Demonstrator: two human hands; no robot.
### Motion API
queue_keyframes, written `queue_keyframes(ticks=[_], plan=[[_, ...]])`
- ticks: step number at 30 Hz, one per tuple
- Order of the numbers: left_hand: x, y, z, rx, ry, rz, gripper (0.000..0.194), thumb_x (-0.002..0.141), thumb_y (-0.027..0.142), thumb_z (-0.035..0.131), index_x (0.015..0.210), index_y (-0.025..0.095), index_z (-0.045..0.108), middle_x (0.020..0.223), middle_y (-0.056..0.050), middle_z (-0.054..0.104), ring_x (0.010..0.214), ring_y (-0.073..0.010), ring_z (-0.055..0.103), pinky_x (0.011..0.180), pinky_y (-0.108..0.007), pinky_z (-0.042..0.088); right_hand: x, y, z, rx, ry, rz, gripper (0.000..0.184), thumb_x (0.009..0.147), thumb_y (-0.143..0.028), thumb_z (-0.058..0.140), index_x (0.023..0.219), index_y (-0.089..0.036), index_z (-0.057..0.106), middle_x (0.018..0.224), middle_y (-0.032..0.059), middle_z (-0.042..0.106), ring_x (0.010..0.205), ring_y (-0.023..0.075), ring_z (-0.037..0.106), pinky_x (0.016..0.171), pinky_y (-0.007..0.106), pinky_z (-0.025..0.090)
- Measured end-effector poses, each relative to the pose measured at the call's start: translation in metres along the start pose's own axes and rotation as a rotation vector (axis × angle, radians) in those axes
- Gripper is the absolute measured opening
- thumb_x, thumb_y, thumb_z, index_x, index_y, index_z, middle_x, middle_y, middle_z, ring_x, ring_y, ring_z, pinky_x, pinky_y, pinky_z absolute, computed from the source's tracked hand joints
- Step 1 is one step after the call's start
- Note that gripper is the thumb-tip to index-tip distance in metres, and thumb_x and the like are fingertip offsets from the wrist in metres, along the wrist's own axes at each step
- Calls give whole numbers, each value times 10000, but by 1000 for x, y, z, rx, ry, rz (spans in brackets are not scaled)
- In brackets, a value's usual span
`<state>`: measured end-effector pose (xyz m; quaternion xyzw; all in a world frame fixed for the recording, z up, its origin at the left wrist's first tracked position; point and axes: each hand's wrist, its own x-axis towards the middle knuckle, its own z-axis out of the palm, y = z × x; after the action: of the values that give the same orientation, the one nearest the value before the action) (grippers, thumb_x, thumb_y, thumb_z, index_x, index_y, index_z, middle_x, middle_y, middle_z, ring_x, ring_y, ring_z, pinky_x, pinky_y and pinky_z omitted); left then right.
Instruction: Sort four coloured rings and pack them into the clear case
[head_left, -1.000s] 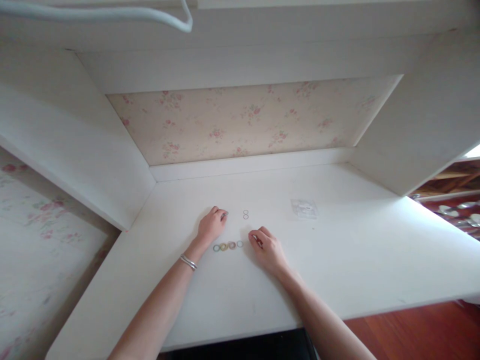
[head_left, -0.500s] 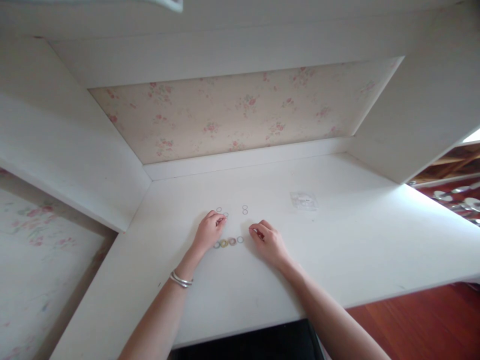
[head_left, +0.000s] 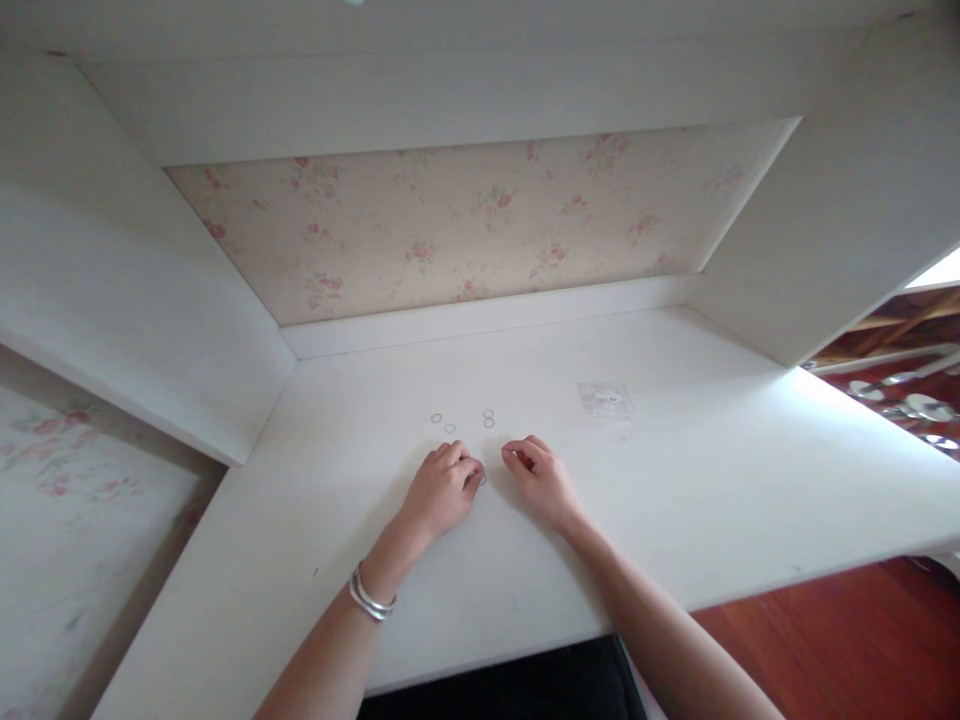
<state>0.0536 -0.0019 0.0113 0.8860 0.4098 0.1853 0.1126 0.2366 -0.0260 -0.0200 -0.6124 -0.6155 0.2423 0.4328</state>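
My left hand (head_left: 444, 487) rests low on the white tabletop, thumb and fingertips pinched at a small thin ring (head_left: 483, 480); part of that ring shows past the fingertips. The other coloured rings of the front row are hidden under this hand. Just to the right, my right hand (head_left: 541, 483) hovers or rests with thumb and forefinger pressed together; whatever is between them is too small to make out. Beyond the hands lie two loose rings (head_left: 436, 418), set apart diagonally, and a touching pair of rings (head_left: 489, 423) shaped like an 8.
A clear plastic bag (head_left: 605, 400) lies flat at the back right of the white table (head_left: 697, 470). White side panels (head_left: 810, 190) and a flowered back wall (head_left: 495, 215) enclose the surface. A black seat (head_left: 510, 685) is at the near edge.
My left hand has moved right and slightly nearer, from the loose rings to the right end of the front row, covering that row. My right hand has barely moved. The view has shifted slightly.
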Motion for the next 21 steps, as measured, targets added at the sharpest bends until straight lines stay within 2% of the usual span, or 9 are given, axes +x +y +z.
queue_keyframes(ticks=[8, 11, 14, 17, 21], plan=[[-2, 5, -4, 85, -61, 35, 206, 883, 242, 488, 798, 209, 672, 830, -47, 567, 863, -187, 509, 778, -338, 377, 0, 0, 1, -7, -6, -2, 255, 854, -358, 459, 854, -215, 670, 733, 3, 543, 604, 112, 486, 583, 234, 385], [-1, 1, -11, 21, -14, 11, 178, 867, 253, 510, 803, 213, 671, 840, -42, 579, 857, -182, 521, 806, -337, 378, 0, 0, 0, -11, -7, 1, 255, 857, -354, 456, 854, -215, 670, 741, 5, 550, 609, 110, 491, 591, 233, 388], [-2, -16, -21, -94, 131, -87, 172, 869, 270, 499, 861, 201, 656, 863, -37, 591, 859, -166, 538, 835, -311, 396, -1, 1, 1, -19, -11, -9, 249, 859, -347, 458, 860, -216, 669, 747, 3, 553, 618, 109, 497, 596, 229, 388], [-5, -41, -26, -208, 261, -238, 218, 886, 301, 454, 883, 187, 640, 842, -29, 605, 771, -141, 548, 752, -261, 433, -1, 2, 2, -29, -27, -15, 242, 863, -336, 457, 859, -215, 667, 756, 3, 557, 622, 107, 500, 601, 226, 389], [-10, -67, -19, -241, 273, -385, 237, 869, 331, 464, 895, 181, 645, 834, -27, 642, 729, -139, 567, 701, -243, 441, 2, -1, 5, -82, -47, -19, 241, 869, -324, 451, 861, -212, 664, 769, 7, 569, 627, 109, 507, 612, 227, 392]])
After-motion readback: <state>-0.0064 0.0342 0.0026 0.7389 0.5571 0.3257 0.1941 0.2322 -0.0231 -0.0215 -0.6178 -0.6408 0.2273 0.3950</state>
